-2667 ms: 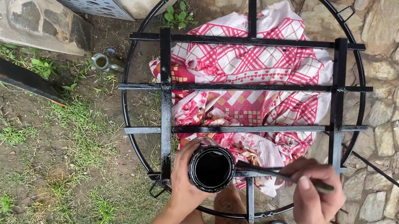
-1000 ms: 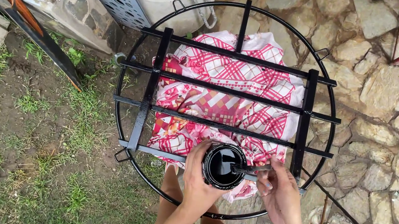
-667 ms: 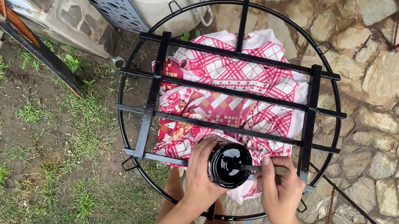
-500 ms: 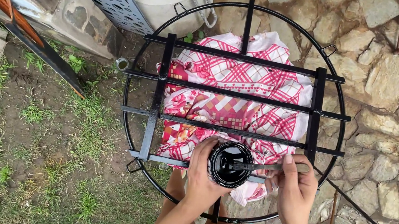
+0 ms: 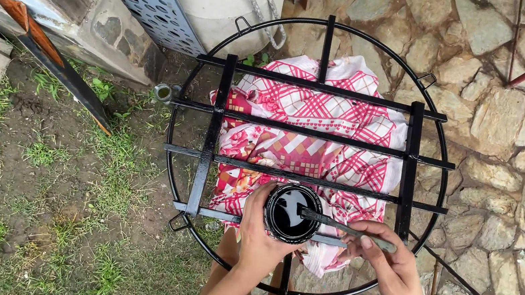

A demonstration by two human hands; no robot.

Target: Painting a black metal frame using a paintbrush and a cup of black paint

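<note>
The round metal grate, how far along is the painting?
The grate already looks glossy black on its bars and ring. In hand: the left hand holds the paint can while the right hand dips the brush. No bare spots show, though undersides are hidden.

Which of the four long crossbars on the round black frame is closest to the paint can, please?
The lowest crossbar, nearest the person: the paint can in the left hand sits right over it, while the other three lie farther up.
</note>
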